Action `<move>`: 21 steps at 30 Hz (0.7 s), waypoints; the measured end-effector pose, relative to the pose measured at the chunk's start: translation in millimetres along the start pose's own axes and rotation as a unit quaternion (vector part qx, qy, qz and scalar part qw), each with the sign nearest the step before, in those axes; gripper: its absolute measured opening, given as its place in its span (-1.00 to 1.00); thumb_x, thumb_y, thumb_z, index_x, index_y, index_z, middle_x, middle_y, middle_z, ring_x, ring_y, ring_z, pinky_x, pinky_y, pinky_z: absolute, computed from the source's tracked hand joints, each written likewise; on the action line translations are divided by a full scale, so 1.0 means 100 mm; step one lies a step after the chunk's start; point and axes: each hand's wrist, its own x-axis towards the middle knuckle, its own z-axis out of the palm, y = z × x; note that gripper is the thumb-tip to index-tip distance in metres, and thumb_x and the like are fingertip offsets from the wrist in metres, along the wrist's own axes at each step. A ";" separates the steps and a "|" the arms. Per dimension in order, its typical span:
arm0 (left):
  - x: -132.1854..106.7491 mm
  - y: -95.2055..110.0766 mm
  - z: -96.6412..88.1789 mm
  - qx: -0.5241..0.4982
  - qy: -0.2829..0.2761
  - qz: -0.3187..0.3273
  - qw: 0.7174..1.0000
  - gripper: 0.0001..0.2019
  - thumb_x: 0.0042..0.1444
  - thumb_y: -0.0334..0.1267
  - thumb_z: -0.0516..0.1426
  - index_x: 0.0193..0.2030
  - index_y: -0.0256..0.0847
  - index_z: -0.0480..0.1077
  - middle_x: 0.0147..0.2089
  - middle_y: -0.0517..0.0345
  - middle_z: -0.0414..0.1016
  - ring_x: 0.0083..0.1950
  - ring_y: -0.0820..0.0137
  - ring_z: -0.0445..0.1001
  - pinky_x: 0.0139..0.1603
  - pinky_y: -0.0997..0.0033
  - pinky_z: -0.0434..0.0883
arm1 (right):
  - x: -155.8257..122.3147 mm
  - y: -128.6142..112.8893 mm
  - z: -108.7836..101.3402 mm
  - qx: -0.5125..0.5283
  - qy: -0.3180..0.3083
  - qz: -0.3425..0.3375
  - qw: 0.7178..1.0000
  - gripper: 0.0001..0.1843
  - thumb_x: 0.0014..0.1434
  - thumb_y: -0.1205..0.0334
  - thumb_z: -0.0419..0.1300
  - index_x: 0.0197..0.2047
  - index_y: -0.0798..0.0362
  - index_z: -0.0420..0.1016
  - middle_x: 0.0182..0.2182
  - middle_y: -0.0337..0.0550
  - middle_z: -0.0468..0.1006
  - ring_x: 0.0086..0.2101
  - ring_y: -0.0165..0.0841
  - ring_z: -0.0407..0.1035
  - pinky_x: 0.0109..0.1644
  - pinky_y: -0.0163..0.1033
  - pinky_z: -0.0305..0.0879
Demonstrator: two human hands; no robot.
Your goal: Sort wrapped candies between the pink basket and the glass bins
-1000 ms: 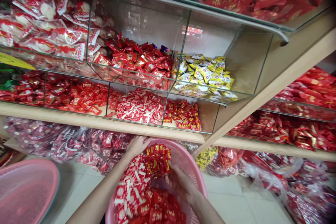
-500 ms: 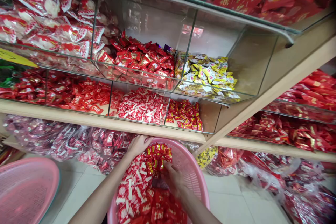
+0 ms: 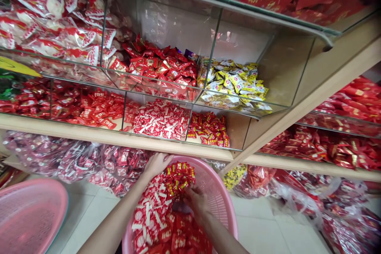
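Observation:
A pink plastic basket [image 3: 228,206] stands on the floor below the shelf, tilted toward me. My left hand [image 3: 159,163] is closed over its far left rim. Inside the basket, my right hand [image 3: 197,201] has its fingers curled at the near edge of a pile of red-and-yellow wrapped candies [image 3: 180,174]. Whatever lies in those fingers is hidden. Red-and-white wrapped candies [image 3: 150,210] fill the basket's left side, and plain red wrapped candies [image 3: 178,234] lie at the near side, below my right hand.
Glass-fronted shelf bins hold red-and-white candies [image 3: 162,119], red-and-yellow candies [image 3: 211,129] and yellow-white packets [image 3: 235,81]. A wooden shelf edge [image 3: 98,133] runs just above the basket. Another pink basket [image 3: 38,214] sits at left. Bagged candies [image 3: 336,206] lie on the floor at right.
My right hand has shifted slightly up and left against the red-and-yellow candies, its fingers curling more. My left hand stays on the rim.

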 end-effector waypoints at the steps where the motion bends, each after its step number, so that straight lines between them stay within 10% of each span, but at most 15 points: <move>1: 0.00 0.01 0.00 0.003 -0.003 -0.004 1.000 -0.52 0.14 0.13 -0.14 -0.07 -0.05 0.45 -0.13 0.04 0.54 -0.08 0.22 0.48 -0.16 0.42 0.30 | 0.00 0.00 0.00 -0.013 0.004 0.001 1.000 -0.62 -0.41 0.20 0.40 -0.49 0.06 0.34 -0.59 -0.29 0.43 -0.53 -0.43 0.33 -0.48 -0.36 0.26; 21: -0.01 0.02 -0.02 0.025 -0.008 0.002 1.000 -0.48 0.15 0.15 -0.19 -0.08 -0.04 0.45 -0.17 0.04 0.55 -0.13 0.23 0.49 -0.21 0.42 0.30 | -0.11 -0.09 -0.13 -0.002 -0.030 0.007 1.000 -0.66 -0.33 0.14 0.36 -0.51 0.06 0.31 -0.56 -0.31 0.41 -0.48 -0.45 0.30 -0.37 -0.35 0.22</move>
